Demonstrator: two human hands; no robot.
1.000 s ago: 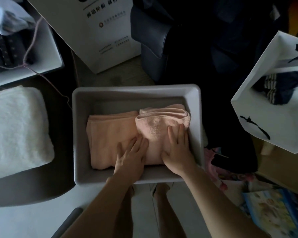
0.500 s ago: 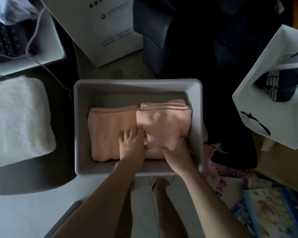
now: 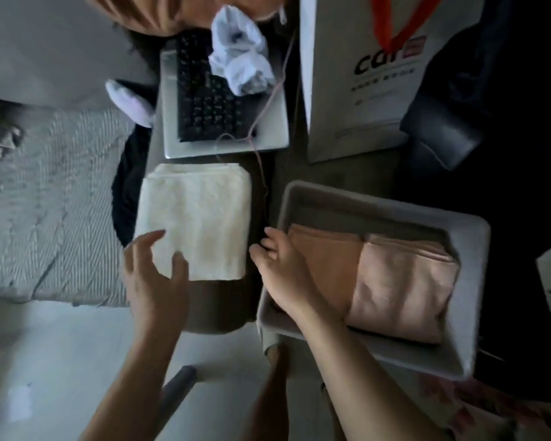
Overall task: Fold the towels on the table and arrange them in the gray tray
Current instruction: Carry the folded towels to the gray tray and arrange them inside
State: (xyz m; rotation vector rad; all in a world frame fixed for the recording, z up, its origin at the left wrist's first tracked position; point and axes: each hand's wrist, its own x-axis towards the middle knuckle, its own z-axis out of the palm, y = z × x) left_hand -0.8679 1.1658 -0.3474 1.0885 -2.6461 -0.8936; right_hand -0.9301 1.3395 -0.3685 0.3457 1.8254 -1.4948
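The gray tray [image 3: 468, 300] sits at the right and holds two folded pink towels side by side, a peach one [image 3: 325, 253] on the left and a paler one [image 3: 401, 281] on the right. To the tray's left, a folded white towel [image 3: 201, 221] lies on the dark table. My left hand [image 3: 150, 272] hovers over the white towel's near left corner, its fingers spread and its thumb resting on the cloth. My right hand [image 3: 277, 265] is over the tray's left rim with loosely curled fingers and holds nothing.
Behind the white towel lies a laptop [image 3: 217, 103] with crumpled white cloth [image 3: 239, 55] on its keyboard and a pink cable trailing toward the tray. A white paper bag [image 3: 360, 74] stands at the back. A gray striped rug [image 3: 51, 202] lies at the left.
Both hands left the pink towels in the tray and moved left. My left hand reached the white towel. The view swung left, so the tray now sits at the right.
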